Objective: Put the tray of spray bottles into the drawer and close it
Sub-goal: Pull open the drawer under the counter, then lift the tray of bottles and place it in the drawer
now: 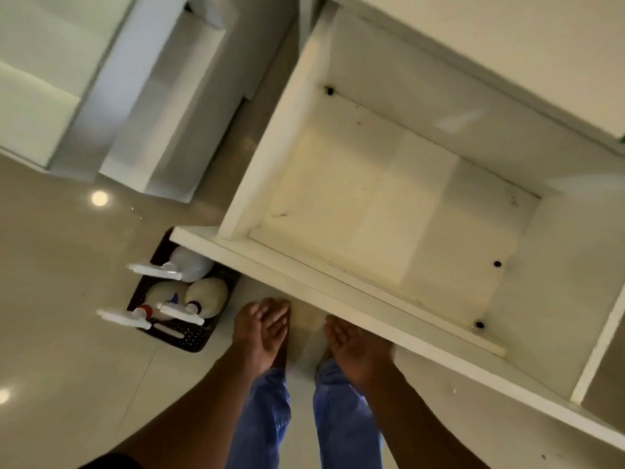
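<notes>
A dark perforated tray (184,336) stands on the floor at lower left, partly tucked under the drawer's front. It holds three white spray bottles (206,294) with white trigger heads. The white drawer (304,275) is pulled wide out and its pale bottom is bare. My left hand (262,328) hangs just right of the tray, fingers apart, holding nothing. My right hand (355,346) hovers below the drawer's front edge, also open and holding nothing.
The floor is glossy beige tile (67,299) with light reflections. White cabinets (152,113) stand at upper left, with a narrow gap between them and the drawer. My legs in blue trousers (267,418) and my feet are below the hands.
</notes>
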